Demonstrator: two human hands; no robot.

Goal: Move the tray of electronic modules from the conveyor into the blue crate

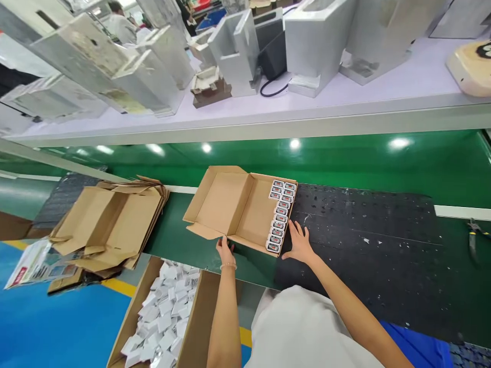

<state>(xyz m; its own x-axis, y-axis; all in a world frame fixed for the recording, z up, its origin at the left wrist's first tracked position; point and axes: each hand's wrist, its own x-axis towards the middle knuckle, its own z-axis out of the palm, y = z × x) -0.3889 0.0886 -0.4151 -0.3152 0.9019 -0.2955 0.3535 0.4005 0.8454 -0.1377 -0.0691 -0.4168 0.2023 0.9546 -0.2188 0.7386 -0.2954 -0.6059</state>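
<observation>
An open cardboard box (251,209) lies on the workbench in front of me, its lid (217,199) folded out to the left. Along the right side of the box sit several small white-rimmed pieces with dark centres (280,218), one full column and a short second one at the far end. My left hand (226,253) pinches the near edge of the box by the lid fold. Beside the right wall rests my right hand (298,244), fingers spread, thumb near the box's near corner.
Flattened cardboard boxes (111,220) are stacked at the left. Below the bench edge, a deep carton (199,306) holds many small white boxes (164,312). A black mat (368,250) covers the bench to the right, with pliers (473,237) beyond. Overhead, a shelf (245,115) carries grey fixtures.
</observation>
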